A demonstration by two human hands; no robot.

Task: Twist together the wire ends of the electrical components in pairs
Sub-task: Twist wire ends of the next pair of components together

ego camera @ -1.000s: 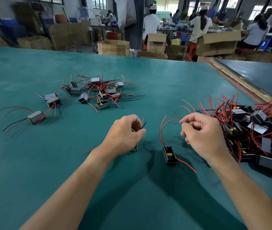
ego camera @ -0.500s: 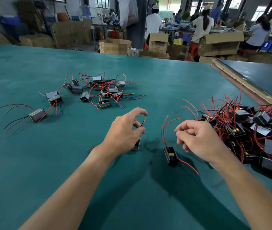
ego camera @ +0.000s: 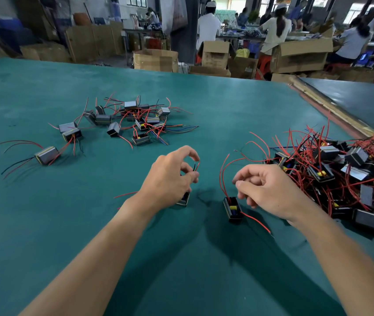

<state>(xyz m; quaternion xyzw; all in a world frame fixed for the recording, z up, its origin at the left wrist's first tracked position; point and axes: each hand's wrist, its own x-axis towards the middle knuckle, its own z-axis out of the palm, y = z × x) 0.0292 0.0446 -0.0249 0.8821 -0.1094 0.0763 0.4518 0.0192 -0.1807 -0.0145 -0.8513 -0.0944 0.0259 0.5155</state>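
My left hand (ego camera: pixel 170 179) pinches the red and black wire ends (ego camera: pixel 196 166) of a small black component (ego camera: pixel 184 199) that lies on the green table, mostly hidden under the hand. The index finger arches above the wire tips. A second component (ego camera: pixel 232 207) sits between my hands, its red wires (ego camera: pixel 222 172) curving up and a single red lead trailing right. My right hand (ego camera: pixel 270 190) hovers just right of it with fingers curled; I see no wire between them.
A loose group of components with red, black and blue leads (ego camera: pixel 135 120) lies at the back left, one component apart (ego camera: pixel 46 155). A dense tangled pile (ego camera: pixel 341 176) fills the right side. Behind the table edge (ego camera: pixel 332 110) stand cardboard boxes and several people.
My left index finger has lifted off the wire ends. My right hand has dropped down and left, closer to the middle component, away from the tops of its red wires.
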